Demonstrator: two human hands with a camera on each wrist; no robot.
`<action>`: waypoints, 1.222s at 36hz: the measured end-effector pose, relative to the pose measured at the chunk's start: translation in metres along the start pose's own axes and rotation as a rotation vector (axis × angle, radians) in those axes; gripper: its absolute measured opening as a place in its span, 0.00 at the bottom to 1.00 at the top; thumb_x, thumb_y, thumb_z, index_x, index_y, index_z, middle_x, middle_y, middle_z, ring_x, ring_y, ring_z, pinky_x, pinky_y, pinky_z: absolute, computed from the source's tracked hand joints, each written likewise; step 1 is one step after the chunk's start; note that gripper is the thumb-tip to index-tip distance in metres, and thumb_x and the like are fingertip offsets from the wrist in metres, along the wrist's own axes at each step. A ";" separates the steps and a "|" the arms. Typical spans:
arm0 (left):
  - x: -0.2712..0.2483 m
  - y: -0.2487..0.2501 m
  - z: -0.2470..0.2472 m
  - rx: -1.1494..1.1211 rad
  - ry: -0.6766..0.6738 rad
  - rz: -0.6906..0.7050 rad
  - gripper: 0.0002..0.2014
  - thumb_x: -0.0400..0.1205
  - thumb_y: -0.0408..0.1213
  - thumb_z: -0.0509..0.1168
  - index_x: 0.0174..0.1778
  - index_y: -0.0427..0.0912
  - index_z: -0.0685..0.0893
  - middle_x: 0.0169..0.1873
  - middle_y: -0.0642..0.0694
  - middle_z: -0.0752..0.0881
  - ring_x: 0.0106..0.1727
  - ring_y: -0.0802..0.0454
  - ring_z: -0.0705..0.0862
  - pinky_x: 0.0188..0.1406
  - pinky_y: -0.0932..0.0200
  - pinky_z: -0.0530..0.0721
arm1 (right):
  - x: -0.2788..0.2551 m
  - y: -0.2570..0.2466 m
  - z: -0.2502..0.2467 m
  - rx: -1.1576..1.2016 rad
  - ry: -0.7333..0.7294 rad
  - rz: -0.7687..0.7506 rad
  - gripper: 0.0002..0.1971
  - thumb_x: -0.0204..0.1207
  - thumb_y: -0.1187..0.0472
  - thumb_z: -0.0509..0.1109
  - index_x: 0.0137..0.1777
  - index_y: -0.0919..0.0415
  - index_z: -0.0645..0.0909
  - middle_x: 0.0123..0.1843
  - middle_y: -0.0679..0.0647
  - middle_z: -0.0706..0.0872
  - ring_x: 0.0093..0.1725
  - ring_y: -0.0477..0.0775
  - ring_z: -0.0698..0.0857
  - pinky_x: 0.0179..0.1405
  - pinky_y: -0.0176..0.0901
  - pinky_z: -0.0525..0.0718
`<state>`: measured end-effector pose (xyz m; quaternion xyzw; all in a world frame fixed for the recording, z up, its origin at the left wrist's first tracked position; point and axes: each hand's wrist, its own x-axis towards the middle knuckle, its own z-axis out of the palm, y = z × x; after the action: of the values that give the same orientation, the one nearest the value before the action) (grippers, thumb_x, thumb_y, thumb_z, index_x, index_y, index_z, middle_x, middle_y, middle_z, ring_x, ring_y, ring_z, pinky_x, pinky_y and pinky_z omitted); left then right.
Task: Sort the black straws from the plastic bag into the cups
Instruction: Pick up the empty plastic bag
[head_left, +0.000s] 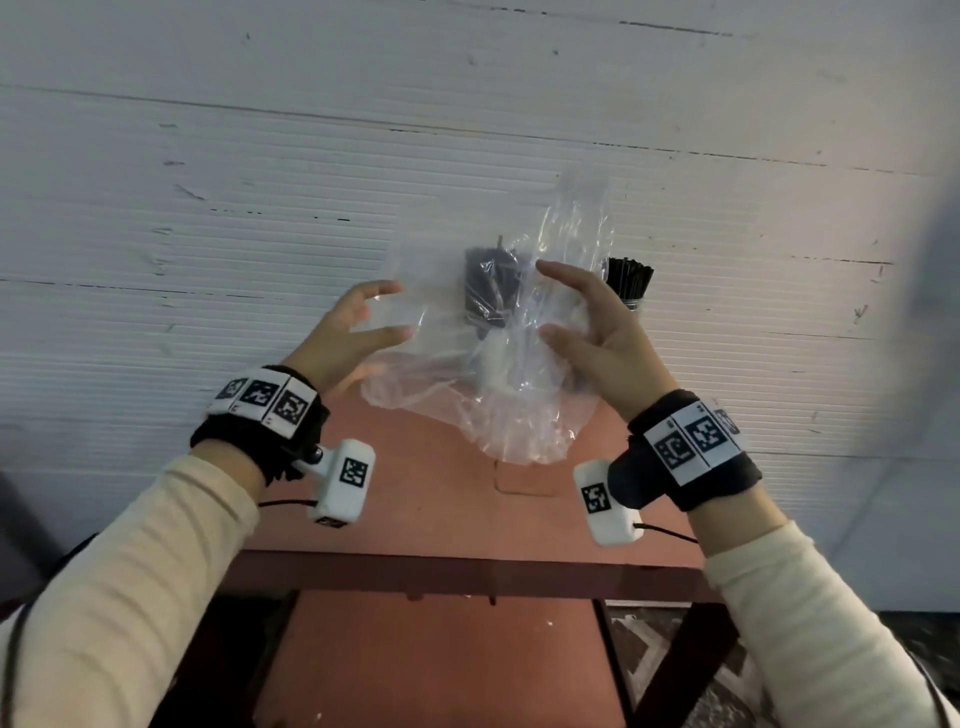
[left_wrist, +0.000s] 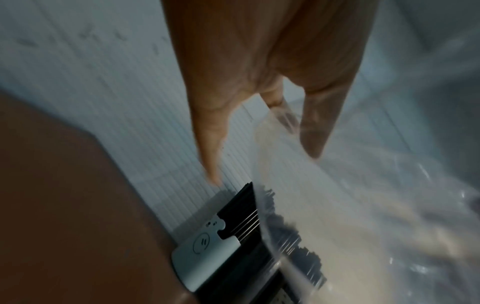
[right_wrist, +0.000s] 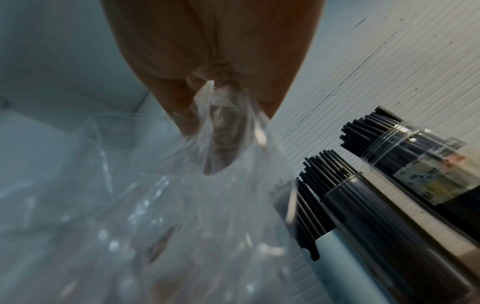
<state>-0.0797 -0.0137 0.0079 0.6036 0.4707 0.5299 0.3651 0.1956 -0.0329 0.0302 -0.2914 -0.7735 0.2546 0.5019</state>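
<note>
Both hands are up at chest height with a clear plastic bag between them. Her right hand has a fold of the film caught between its fingers, as the wrist view shows, which is what keeps the bag hanging in the air. Her left hand is spread, fingers straight and apart, with the film lying over the fingertips rather than gripped; I would guess it is there to steady or flatten the sheet. The bag looks slack and empty from where I stand. Behind it, against the ribbed white wall, two cups sit on the reddish counter: a pale blue cup and a clear cup just beside it, each packed with upright black straws. By my reckoning the sorting is done and only the bag needs putting down
</note>
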 end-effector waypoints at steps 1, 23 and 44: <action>-0.001 -0.004 0.000 -0.122 -0.034 -0.031 0.27 0.71 0.32 0.78 0.61 0.61 0.82 0.76 0.40 0.71 0.77 0.44 0.71 0.53 0.58 0.83 | -0.001 0.002 -0.001 -0.026 -0.012 0.004 0.26 0.80 0.72 0.67 0.74 0.47 0.71 0.78 0.46 0.70 0.27 0.47 0.74 0.32 0.32 0.85; 0.001 0.010 0.060 0.553 0.113 0.680 0.42 0.74 0.23 0.72 0.83 0.41 0.62 0.83 0.44 0.64 0.78 0.59 0.66 0.68 0.76 0.71 | 0.038 -0.002 0.041 -0.421 -0.141 0.040 0.38 0.80 0.46 0.68 0.85 0.46 0.51 0.84 0.50 0.64 0.74 0.47 0.74 0.73 0.41 0.69; -0.004 0.018 0.038 0.568 -0.023 0.695 0.48 0.68 0.56 0.75 0.82 0.40 0.65 0.77 0.55 0.62 0.82 0.56 0.60 0.81 0.63 0.59 | 0.022 0.031 0.022 -0.076 -0.073 0.140 0.36 0.74 0.66 0.74 0.75 0.47 0.58 0.57 0.58 0.79 0.44 0.38 0.85 0.35 0.43 0.88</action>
<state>-0.0389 -0.0201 0.0167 0.8079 0.3626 0.4644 -0.0097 0.1744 0.0021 0.0145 -0.3544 -0.7781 0.2700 0.4428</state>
